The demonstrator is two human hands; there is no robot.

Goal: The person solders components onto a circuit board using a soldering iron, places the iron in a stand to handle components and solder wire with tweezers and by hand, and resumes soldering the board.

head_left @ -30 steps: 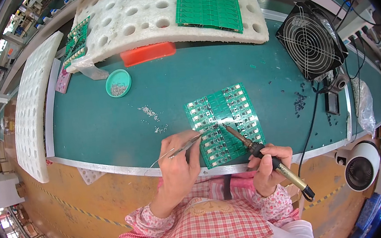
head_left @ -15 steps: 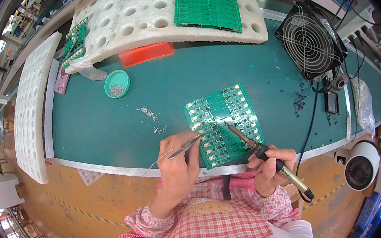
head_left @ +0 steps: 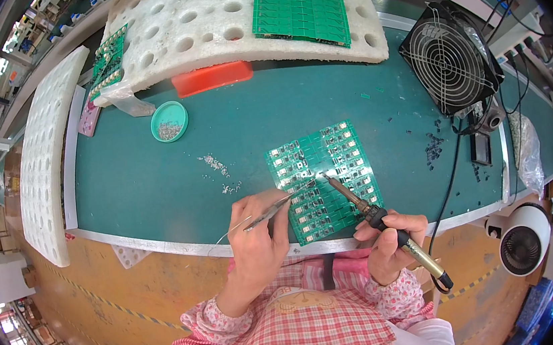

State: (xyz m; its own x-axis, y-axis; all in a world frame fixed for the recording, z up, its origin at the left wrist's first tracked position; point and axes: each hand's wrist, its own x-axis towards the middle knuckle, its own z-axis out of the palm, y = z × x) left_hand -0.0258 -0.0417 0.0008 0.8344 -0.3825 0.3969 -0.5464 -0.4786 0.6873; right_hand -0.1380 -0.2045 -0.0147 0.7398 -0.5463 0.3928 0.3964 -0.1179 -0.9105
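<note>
A green circuit board panel point(head_left: 356, 221) with rows of small components lies near the front edge of the bench. My right hand point(head_left: 395, 241) grips a soldering iron point(head_left: 376, 218), whose tip touches or hovers just over the panel's middle; I cannot tell which. At the panel's left side, my left hand point(head_left: 257, 242) is closed around metal tweezers point(head_left: 267, 214), their points reaching over the components. A thin wire point(head_left: 232, 230), probably solder, also trails from that hand.
Behind stands white foam point(head_left: 159, 16) bearing a stack of green boards point(head_left: 300, 8). A red tray point(head_left: 213, 78) and a round green dish point(head_left: 169, 122) of tiny parts sit left of centre. On the right are a black fan point(head_left: 450, 60), loose black bits point(head_left: 434, 149) and the iron's cord point(head_left: 453, 184).
The soldering iron's tip has shifted slightly left and up over the panel, with my right hand following. My left hand and the tweezers stay nearly in place.
</note>
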